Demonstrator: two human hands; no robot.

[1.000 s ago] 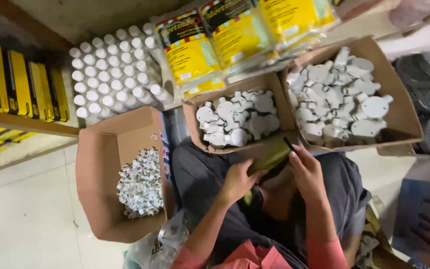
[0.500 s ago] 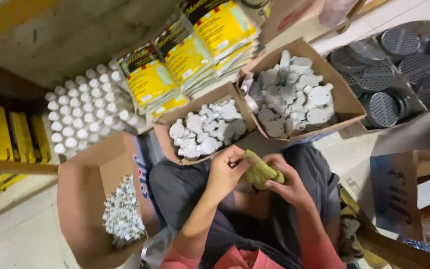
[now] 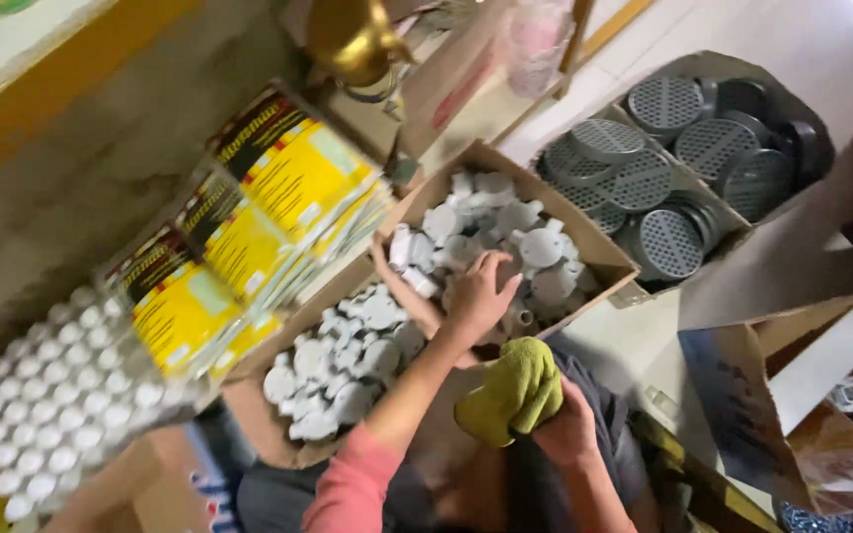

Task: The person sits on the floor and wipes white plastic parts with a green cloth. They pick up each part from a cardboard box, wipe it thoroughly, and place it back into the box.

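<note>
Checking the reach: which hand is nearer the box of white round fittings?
Left. The left hand reaches into the box of white round fittings; the right hand holds the green cloth below it.

Round fittings (image 3: 505, 237) lie in a cardboard box (image 3: 612, 259) beside perforated discs (image 3: 668, 148).

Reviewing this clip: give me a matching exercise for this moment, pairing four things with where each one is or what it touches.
Things:
1. left hand
2. right hand
3. grey perforated discs
4. yellow packets

Places:
A. stacked in the cardboard box farthest to the right
B. holding the green cloth above the lap
C. reaching into the cardboard box of white round fittings
D. piled in a row left of the boxes of white fittings

Pairs: 1-C, 2-B, 3-A, 4-D
</note>
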